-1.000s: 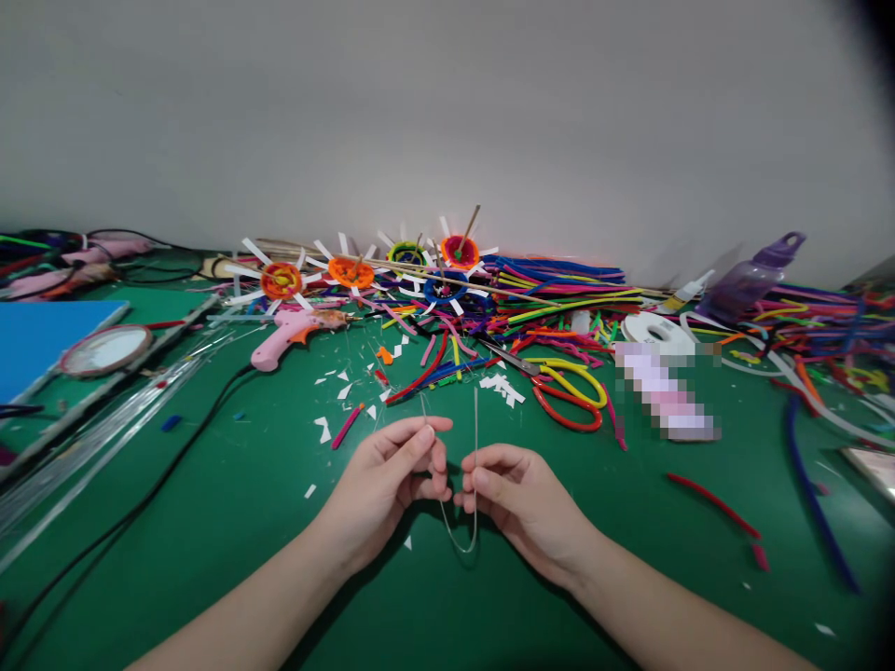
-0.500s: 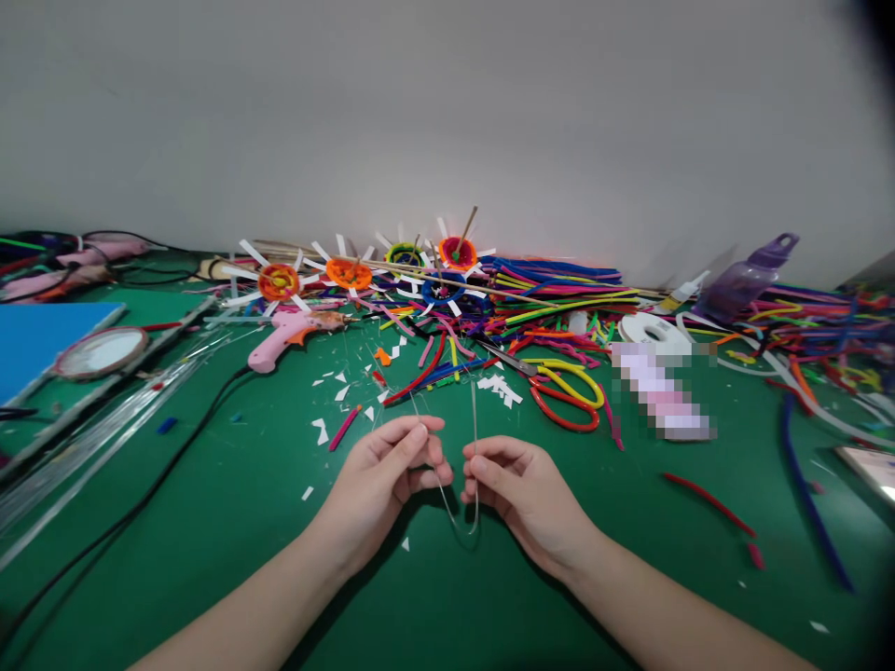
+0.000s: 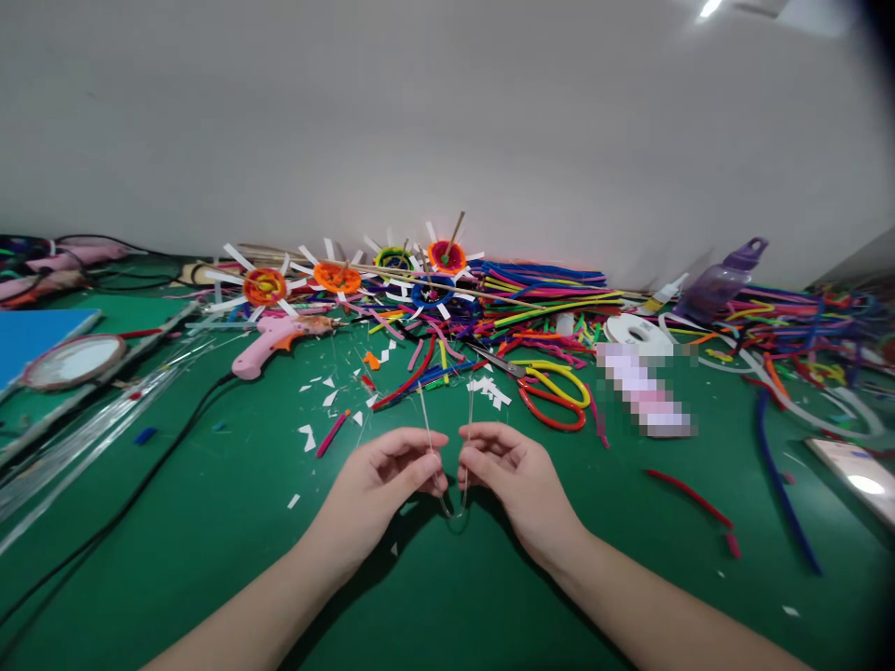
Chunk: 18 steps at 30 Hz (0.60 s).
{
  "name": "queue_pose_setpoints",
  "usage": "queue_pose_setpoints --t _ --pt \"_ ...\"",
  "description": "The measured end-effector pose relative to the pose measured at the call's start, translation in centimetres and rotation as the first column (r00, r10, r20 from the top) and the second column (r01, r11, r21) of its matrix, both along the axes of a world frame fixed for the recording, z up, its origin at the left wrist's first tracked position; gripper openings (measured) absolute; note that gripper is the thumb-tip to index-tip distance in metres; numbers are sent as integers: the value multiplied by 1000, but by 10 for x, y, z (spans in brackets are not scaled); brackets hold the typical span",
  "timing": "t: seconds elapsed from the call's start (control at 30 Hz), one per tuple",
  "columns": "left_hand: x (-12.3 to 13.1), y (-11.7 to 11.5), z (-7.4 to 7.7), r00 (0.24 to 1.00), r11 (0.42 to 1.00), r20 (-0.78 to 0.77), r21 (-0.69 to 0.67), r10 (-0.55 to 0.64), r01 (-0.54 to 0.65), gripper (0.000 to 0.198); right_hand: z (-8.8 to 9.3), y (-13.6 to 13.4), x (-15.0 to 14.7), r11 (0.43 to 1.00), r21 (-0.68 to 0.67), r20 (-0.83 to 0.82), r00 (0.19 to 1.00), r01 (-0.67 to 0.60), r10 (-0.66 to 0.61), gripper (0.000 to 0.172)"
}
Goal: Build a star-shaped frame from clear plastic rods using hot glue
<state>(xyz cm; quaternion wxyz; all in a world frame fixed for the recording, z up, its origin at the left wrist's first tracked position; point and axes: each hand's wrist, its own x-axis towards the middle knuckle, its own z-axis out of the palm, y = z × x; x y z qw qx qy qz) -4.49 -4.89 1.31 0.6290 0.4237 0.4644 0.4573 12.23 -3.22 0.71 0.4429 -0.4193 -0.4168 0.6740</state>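
A thin clear strand [image 3: 456,514], bent into a narrow U, hangs between my two hands above the green table. My left hand [image 3: 392,475] pinches one side of it between thumb and fingers. The other side is pinched by my right hand [image 3: 514,475], a small gap away. Both ends of the strand stick up past my fingertips, and the bend dips below them. Whether it is cord or thin tubing I cannot tell. White paper scraps [image 3: 489,390] and scissors with red and yellow handles [image 3: 559,382] lie just beyond my hands.
A pink glue gun [image 3: 262,347] with a black cable lies to the left. Behind are round flower-like pieces [image 3: 337,276], a pile of pipe cleaners [image 3: 545,284], a white spool [image 3: 638,333] and a purple bottle [image 3: 723,280]. A phone [image 3: 857,477] rests at the right edge.
My hands have shifted slightly, and the U in the strand has become narrower with its bend higher. The whole view has moved a little to the right.
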Motion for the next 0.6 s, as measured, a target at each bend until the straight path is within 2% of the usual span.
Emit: queue_pose_setpoints --t 0.1,0.17,0.2,0.27,0.4,0.5,0.6 --pt "0 0 1 999 999 -39 30 23 -22 19 1 -1 2 981 163 110 986 105 -124 35" --pt "0 0 1 999 999 -37 37 34 -33 19 3 -4 4 950 285 223 955 125 -193 25" --pt "0 0 0 999 999 -33 39 38 -37 19 5 -6 5 935 343 285 938 93 -198 19" --pt "-1 -1 -2 998 998 -24 49 51 -49 21 7 -9 6 898 437 402 904 -50 -146 10" --pt "-3 0 -5 996 994 -42 73 80 -76 21 7 -16 5 753 561 544 838 -343 -24 11" --pt "-5 0 -5 993 993 -88 95 85 -76 18 3 -17 4 674 603 592 806 -427 -20 18" --pt "-5 0 -5 988 992 -128 105 88 -75 17 0 -17 3 659 605 623 781 -447 -42 16"
